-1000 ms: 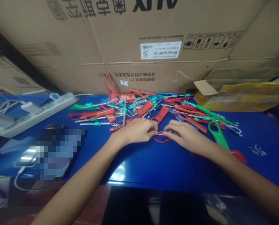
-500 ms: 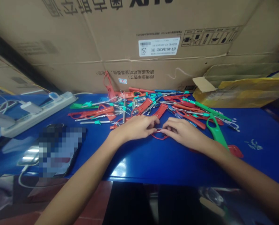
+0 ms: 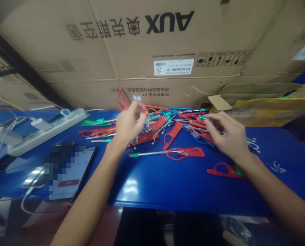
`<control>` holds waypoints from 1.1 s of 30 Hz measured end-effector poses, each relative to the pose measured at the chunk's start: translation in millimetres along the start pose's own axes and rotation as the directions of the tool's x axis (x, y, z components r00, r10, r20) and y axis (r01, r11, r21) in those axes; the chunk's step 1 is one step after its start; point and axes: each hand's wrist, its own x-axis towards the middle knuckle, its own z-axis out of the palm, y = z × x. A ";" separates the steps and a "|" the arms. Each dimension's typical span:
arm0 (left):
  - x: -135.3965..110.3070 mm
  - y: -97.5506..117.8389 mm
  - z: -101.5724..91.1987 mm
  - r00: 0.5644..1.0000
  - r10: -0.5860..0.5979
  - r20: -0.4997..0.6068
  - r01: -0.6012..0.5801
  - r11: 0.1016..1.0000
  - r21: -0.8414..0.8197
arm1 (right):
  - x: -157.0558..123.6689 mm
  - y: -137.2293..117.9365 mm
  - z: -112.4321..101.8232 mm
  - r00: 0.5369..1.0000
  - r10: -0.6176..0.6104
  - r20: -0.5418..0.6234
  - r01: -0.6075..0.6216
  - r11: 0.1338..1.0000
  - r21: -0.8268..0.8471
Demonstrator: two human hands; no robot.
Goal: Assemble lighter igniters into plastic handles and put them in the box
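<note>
My left hand (image 3: 130, 124) hovers over the left part of a pile of parts, fingers curled, with a gap between thumb and forefinger and nothing visible between them. At the right of the pile my right hand (image 3: 228, 135) has thumb and forefinger apart, close to a small green tip (image 3: 203, 118). In front, a red plastic casing (image 3: 194, 152) with an oval loop lies flat, a metal tube (image 3: 151, 153) with green end and thin wires resting across it. Another red casing (image 3: 173, 135) sits just behind. The pile holds red casings (image 3: 149, 136), metal tubes and wires.
A red casing (image 3: 220, 169) lies near my right forearm, partly over a green piece. At left are a white power strip (image 3: 50, 131) and a phone (image 3: 73, 184). A large cardboard box (image 3: 132, 68) stands behind; a smaller open box (image 3: 257, 114) is at right.
My hands have let go of the red casing and moved apart, left hand up-left and right hand up-right to the pile. The casing with its tube now lies on the table. The view has shifted slightly.
</note>
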 end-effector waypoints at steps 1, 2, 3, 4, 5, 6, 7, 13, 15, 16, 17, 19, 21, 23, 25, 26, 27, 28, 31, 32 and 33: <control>1.4 -4.5 -2.1 0.997 -0.041 -0.065 0.041 0.999 -0.002 | -1.2 0.9 1.4 1.000 0.006 -0.030 -0.006 1.000 -0.018; 2.5 -9.5 -3.5 0.991 -0.077 -0.106 0.079 0.997 0.017 | -2.8 0.6 4.2 0.999 0.005 -0.047 -0.006 1.000 -0.025; 3.3 -14.7 -4.3 0.989 -0.101 -0.111 0.108 0.993 0.054 | -4.4 -0.8 8.1 0.999 -0.004 -0.043 0.002 1.000 -0.025; 3.8 -20.1 -4.6 0.988 -0.121 -0.095 0.130 0.986 0.101 | -5.6 -2.8 12.7 0.999 -0.031 -0.023 0.030 0.999 -0.019; 4.1 -25.4 -4.4 0.988 -0.138 -0.073 0.148 0.978 0.150 | -5.9 -4.8 17.9 0.996 -0.086 0.025 0.087 0.996 -0.016; 4.1 -30.3 -3.9 0.987 -0.154 -0.054 0.162 0.968 0.189 | -5.1 -6.4 23.0 0.982 -0.163 0.090 0.166 0.986 -0.030; 3.9 -34.7 -3.4 0.984 -0.173 -0.031 0.175 0.963 0.205 | -3.1 -7.1 27.9 0.959 -0.236 0.155 0.247 0.967 -0.058; 4.8 -48.9 -5.3 0.954 -0.279 0.111 0.256 0.948 0.187 | 15.0 0.2 47.1 0.824 -0.447 0.349 0.503 0.860 -0.084; 6.4 -55.0 -7.8 0.952 -0.276 0.131 0.242 0.943 0.227 | 14.6 2.1 48.1 0.836 -0.446 0.319 0.494 0.866 -0.083; 7.1 -59.2 -9.2 0.950 -0.273 0.149 0.232 0.941 0.245 | 13.3 2.9 47.1 0.843 -0.444 0.303 0.488 0.868 -0.085; 7.7 -64.2 -10.7 0.947 -0.273 0.169 0.223 0.938 0.266 | 11.8 3.9 45.0 0.851 -0.444 0.282 0.483 0.872 -0.084; 7.9 -75.3 -14.0 0.940 -0.281 0.193 0.213 0.926 0.313 | 9.6 6.7 37.9 0.859 -0.442 0.258 0.475 0.877 -0.076; 7.1 -85.8 -17.9 0.936 -0.304 0.179 0.225 0.905 0.362 | 9.6 10.3 28.5 0.880 -0.414 0.234 0.440 0.896 -0.067; 6.0 -93.0 -21.6 0.935 -0.319 0.155 0.237 0.888 0.395 | 11.4 14.1 19.6 0.911 -0.352 0.217 0.372 0.927 -0.059; 5.5 -94.7 -22.8 0.944 -0.292 0.155 0.211 0.893 0.397 | 13.3 17.1 13.5 0.931 -0.290 0.220 0.308 0.950 -0.051; 5.6 -93.2 -21.6 0.951 -0.258 0.170 0.177 0.906 0.385 | 13.8 18.1 12.1 0.936 -0.271 0.225 0.288 0.956 -0.047; 5.7 -90.4 -18.8 0.958 -0.213 0.191 0.132 0.921 0.366 | 13.8 18.8 11.9 0.938 -0.261 0.227 0.277 0.960 -0.043; 5.8 -86.5 -14.3 0.963 -0.161 0.215 0.080 0.936 0.342 | 13.4 19.0 12.7 0.939 -0.261 0.226 0.277 0.960 -0.039; 5.1 -72.6 6.4 0.956 -0.020 0.294 -0.065 0.958 0.278 | 9.8 17.3 19.6 0.925 -0.306 0.227 0.316 0.949 -0.011; 4.4 -68.7 13.7 0.947 0.009 0.320 -0.100 0.958 0.269 | 8.4 15.9 22.3 0.914 -0.328 0.238 0.337 0.941 0.002; 3.7 -65.8 20.2 0.940 0.025 0.340 -0.122 0.956 0.268 | 7.1 14.2 24.6 0.902 -0.349 0.254 0.358 0.934 0.015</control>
